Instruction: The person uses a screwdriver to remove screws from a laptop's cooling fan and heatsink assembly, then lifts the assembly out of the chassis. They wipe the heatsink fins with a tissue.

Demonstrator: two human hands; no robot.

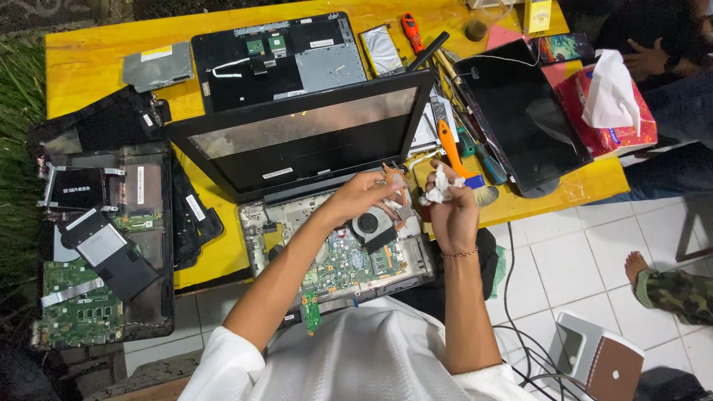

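A: What is being held in the right hand (454, 212)?

B: A crumpled white tissue (438, 186) is being pinched in its closed fingers, just right of the left hand (364, 194), whose fingers are being closed narrowly on a copper heat pipe (397, 189) above the black fan (369, 223).

A: How is that part likely to handle?

B: It is judged light but thin and easily bent, so it is best being gripped by its edges near the fan, not mid-span. The tissue is soft and tears readily.

A: And around the hands?

B: The opened laptop (334, 252) is being kept near, at the edge of the yellow table (96, 59), its green board exposed. An orange-handled brush (460, 163) is lying just to the right, a second stripped laptop (104, 245) at the left, and a red tissue box (616, 119) at the far right.
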